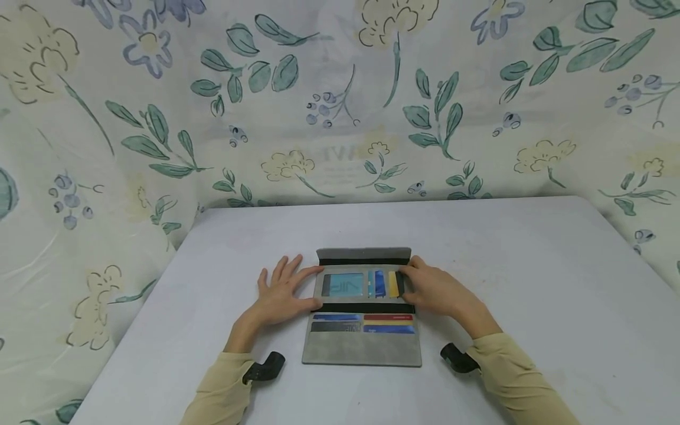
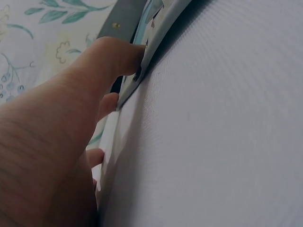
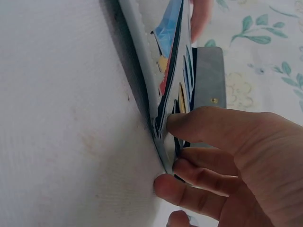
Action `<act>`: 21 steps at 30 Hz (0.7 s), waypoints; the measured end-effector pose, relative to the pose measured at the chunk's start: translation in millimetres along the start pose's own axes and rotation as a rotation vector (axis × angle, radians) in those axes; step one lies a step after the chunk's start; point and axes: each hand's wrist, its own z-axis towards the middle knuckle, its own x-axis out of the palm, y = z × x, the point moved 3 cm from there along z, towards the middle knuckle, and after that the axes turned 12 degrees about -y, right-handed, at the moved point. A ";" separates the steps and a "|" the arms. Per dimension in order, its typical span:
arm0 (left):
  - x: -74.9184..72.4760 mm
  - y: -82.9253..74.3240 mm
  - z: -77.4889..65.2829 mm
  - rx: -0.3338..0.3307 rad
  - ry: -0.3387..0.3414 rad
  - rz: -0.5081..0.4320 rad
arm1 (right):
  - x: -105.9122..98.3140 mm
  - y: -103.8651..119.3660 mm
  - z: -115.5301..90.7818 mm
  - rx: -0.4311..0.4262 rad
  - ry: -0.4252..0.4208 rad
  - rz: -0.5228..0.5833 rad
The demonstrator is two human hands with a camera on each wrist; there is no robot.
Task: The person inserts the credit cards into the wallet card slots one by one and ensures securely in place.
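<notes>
A grey wallet [image 1: 361,351] lies unfolded on the table, with cards [image 1: 340,326] in slots on its lower panel. Its middle panel has a pale blue window [image 1: 346,284] and blue and yellow pieces. My left hand [image 1: 280,300] spreads its fingers, the thumb and index finger touching the middle panel's left edge. At that panel's right edge, my right hand [image 1: 438,288] grips with thumb and curled fingers. In the right wrist view, the thumb [image 3: 199,124] presses the panel's face, and the wallet's layers stand slightly apart. The index finger's contact is partly hidden there.
The white table [image 1: 510,265] extends around the wallet. A floral sheet [image 1: 340,106] hangs behind and at the sides. Black wrist devices [image 1: 265,367] sit at both sleeves, close above the tabletop. The wallet's top flap [image 3: 210,75] bears a brass-coloured snap.
</notes>
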 end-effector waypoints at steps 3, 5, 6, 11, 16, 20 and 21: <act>1.0 -0.9 0.6 0.003 0.002 -0.001 | 0.1 -2.3 0.0 0.014 0.007 -0.002; 1.5 -1.8 1.1 0.006 0.002 0.004 | -0.3 -3.8 -0.5 0.027 0.010 0.003; 1.8 -2.4 1.5 0.006 0.002 0.006 | -0.5 -4.9 -0.8 0.027 0.009 0.004; 3.0 -4.8 2.9 0.004 0.003 0.013 | -1.8 -8.1 -2.0 0.029 0.007 0.006; 3.5 -5.6 3.6 0.002 0.008 0.009 | -2.5 -8.5 -2.1 0.002 -0.002 -0.015; 2.3 -4.6 3.3 0.001 0.013 0.009 | -2.8 -7.5 -1.6 -0.023 -0.017 -0.031; 1.8 -4.4 3.1 0.002 0.013 0.009 | -2.9 -7.4 -1.4 -0.028 -0.020 -0.032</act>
